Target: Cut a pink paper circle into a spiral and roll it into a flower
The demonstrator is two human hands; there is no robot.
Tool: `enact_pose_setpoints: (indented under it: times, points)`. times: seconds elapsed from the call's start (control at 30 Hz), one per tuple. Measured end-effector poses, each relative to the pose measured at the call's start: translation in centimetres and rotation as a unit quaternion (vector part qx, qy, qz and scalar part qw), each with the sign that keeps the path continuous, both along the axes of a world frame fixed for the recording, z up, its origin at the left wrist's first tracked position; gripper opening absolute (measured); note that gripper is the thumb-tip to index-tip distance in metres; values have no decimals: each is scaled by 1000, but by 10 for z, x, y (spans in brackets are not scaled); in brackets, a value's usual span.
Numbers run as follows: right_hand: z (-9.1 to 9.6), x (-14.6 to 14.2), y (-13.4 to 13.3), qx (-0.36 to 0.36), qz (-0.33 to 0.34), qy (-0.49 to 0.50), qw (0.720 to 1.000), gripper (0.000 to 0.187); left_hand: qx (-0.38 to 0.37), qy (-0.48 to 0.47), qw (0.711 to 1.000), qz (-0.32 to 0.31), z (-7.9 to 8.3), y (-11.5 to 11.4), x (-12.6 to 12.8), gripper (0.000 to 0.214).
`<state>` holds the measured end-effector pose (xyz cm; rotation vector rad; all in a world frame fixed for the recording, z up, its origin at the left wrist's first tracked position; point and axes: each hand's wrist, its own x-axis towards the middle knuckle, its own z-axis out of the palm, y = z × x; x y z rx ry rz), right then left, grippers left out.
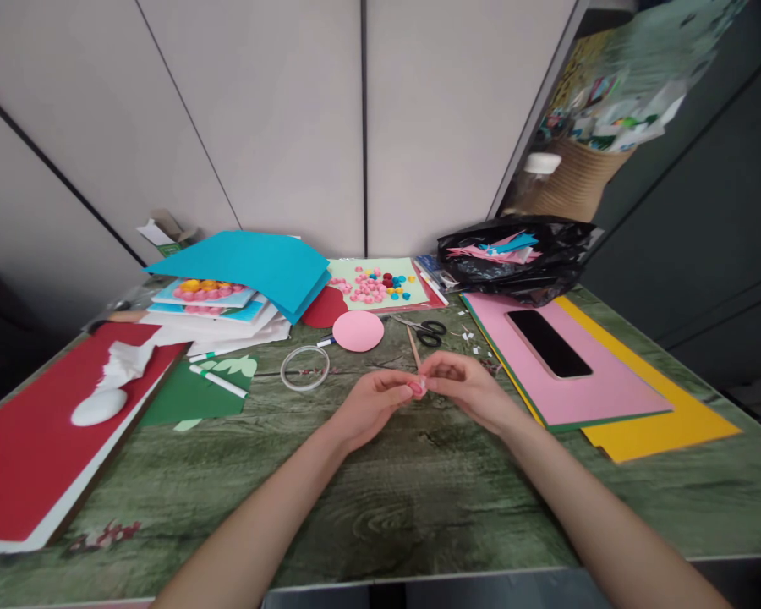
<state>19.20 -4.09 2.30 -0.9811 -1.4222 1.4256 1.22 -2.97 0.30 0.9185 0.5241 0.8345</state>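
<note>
My left hand and my right hand meet over the middle of the green table. The fingertips of both pinch a small pink paper piece between them. A thin wooden stick lies just behind the hands. A pink paper circle and a roll of clear tape lie a little further back on the left. Black-handled scissors rest behind the stick.
At left lie a red sheet with a white lump and tissue, green paper with a marker, and a stack under a blue sheet. A tray of small coloured paper rolls and a black bag sit at the back. Pink and yellow sheets with a phone lie at right.
</note>
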Motion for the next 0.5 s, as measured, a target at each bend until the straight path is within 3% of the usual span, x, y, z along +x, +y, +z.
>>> enact_pose_setpoints:
  times: [0.13,0.23,0.37,0.5]
  points:
    - [7,0,-1,27,-12,-38,999,18,87,75,993,38,2,1,0,12]
    - [12,-1,-3,96,-41,-110,988,13,177,148,970,74,7,-2,0,14]
    - [12,-3,-6,229,-115,-201,946,3,289,212,922,145,14,-7,1,13]
    - [10,-4,-9,321,-159,-236,904,6,343,241,894,159,15,-10,1,13]
